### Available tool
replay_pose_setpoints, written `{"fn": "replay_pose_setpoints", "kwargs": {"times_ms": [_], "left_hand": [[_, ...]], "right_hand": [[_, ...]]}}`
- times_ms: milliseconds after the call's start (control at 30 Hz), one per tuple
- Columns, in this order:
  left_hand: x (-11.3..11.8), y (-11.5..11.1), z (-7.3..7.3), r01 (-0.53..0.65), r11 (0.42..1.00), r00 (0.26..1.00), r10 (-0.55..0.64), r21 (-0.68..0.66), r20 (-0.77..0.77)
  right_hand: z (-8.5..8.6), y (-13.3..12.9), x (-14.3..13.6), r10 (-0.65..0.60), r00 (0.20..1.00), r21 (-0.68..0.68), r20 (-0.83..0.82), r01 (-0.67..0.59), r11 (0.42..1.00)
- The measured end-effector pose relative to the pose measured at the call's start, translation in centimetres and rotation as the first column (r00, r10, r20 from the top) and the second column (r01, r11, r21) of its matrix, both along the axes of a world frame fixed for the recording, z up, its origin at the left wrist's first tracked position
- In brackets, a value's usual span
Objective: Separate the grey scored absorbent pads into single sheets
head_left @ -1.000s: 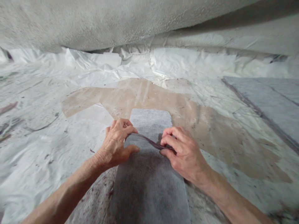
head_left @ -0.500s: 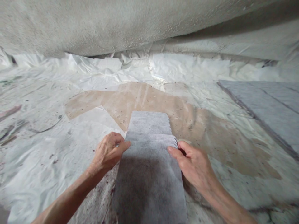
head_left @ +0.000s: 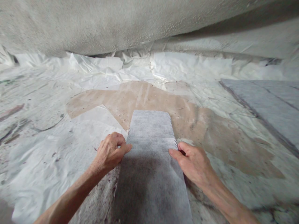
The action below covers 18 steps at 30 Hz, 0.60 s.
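A long strip of grey, felt-like sheet runs from the bottom edge up to the middle of the view. Its far part lies in several narrow, overlapping folds with stepped edges on the right. My left hand pinches the strip's left edge just below the folds, thumb on top. On the opposite edge, at about the same height, my right hand grips the sheet between thumb and curled fingers. The undersides of both hands' fingers are partly hidden. A shadow darkens the strip's near part.
Wrinkled white plastic sheeting covers the surface, with a brown patch beyond the strip. A larger grey sheet lies at the right. Thick, pale rough material hangs across the top.
The raised fold near my hands now lies flatter against the other folds. Both hands keep their grip at nearly the same places, and the view has shifted slightly.
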State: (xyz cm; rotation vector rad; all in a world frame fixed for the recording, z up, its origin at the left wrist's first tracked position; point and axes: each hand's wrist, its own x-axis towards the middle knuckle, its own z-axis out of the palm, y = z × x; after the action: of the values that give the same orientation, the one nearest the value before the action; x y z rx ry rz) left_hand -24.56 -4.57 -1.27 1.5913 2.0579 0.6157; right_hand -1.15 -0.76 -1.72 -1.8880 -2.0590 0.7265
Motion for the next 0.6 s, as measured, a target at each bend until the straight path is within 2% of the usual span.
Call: {"fn": "replay_pose_setpoints", "kwargs": {"times_ms": [167, 367, 500, 600], "left_hand": [[-0.2, 0.0, -0.4, 0.027, 1.0, 1.0, -0.027, -0.004, -0.013], [0.1, 0.1, 0.1, -0.014, 0.998, 1.0, 0.013, -0.053, -0.023], [0.4, 0.0, 0.4, -0.023, 0.998, 0.998, 0.019, -0.067, -0.054], [0.9, -0.2, 0.5, -0.036, 0.998, 0.992, 0.029, -0.052, -0.125]], "right_hand": [[0.2, 0.1, 0.1, -0.004, 0.993, -0.049, -0.115, -0.002, 0.999], [0.6, 0.2, 0.1, -0.02, 0.993, -0.079, -0.119, 0.011, 0.997], [0.5, 0.1, 0.0, -0.017, 0.997, -0.081, -0.07, 0.012, 0.997], [0.6, -0.1, -0.3, 0.015, 0.997, -0.014, 0.073, -0.014, 1.0]]}}
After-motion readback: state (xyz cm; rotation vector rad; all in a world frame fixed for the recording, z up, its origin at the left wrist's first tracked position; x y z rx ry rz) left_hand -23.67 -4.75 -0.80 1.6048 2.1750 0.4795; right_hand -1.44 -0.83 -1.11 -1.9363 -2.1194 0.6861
